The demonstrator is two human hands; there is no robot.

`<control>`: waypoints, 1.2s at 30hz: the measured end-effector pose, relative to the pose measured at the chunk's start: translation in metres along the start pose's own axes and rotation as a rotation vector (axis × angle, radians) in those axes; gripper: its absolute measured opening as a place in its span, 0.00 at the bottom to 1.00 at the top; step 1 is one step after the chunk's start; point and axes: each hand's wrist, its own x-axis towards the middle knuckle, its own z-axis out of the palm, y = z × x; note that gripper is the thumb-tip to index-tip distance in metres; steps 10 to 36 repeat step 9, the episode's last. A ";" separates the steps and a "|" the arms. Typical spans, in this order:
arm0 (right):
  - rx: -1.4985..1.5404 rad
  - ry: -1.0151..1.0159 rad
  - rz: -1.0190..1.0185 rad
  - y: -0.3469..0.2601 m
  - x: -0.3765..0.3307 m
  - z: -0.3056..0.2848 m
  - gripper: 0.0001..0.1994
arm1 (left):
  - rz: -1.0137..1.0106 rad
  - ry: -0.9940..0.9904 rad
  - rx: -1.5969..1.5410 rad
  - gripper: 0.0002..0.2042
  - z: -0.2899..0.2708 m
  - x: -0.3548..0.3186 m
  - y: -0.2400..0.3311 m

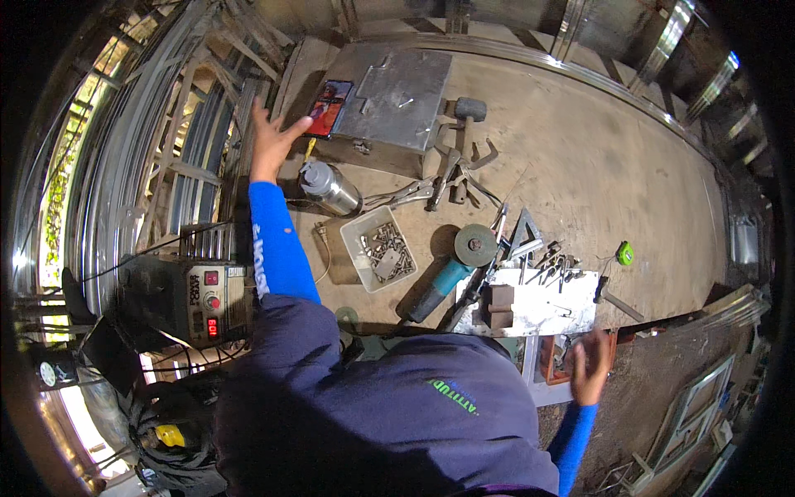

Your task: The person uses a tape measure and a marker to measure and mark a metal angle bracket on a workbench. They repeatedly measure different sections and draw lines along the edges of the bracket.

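Nearest the camera is the person's own dark blue top (389, 414), filling the lower middle, with both blue sleeves running out of it onto a dusty workbench (596, 166). The left hand (272, 141) is stretched far forward with its fingers spread wide apart, holding nothing; its fingertips come just short of a smartphone (329, 108) with a lit screen, which leans on the left edge of a flat grey metal box (396, 99). The phone lies ahead and slightly to the right of that hand, its long axis running away from the person and tilted a little to the right, and the left hand is by far the nearer of the two. Just below the phone a steel bottle (330, 187) lies on its side, beside the forearm. The right hand (590, 364) is low at the bench's near edge, fingers loosely curled over an orange tray (552, 364); whether it grips anything I cannot tell. Between the arms lie a plastic tub of metal fittings (381, 248), a blue angle grinder (451, 269), locking pliers (406, 195), a rubber mallet (468, 116) and a green tape measure (625, 253).
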 end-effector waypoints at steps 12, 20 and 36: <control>-0.440 0.341 -0.875 -0.313 0.069 -0.058 0.52 | 0.236 0.284 -0.137 0.38 0.027 -0.091 0.034; -0.440 0.341 -0.875 -0.313 0.069 -0.058 0.52 | 0.236 0.284 -0.137 0.38 0.027 -0.091 0.034; -0.440 0.341 -0.875 -0.313 0.069 -0.058 0.52 | 0.236 0.284 -0.137 0.38 0.027 -0.091 0.034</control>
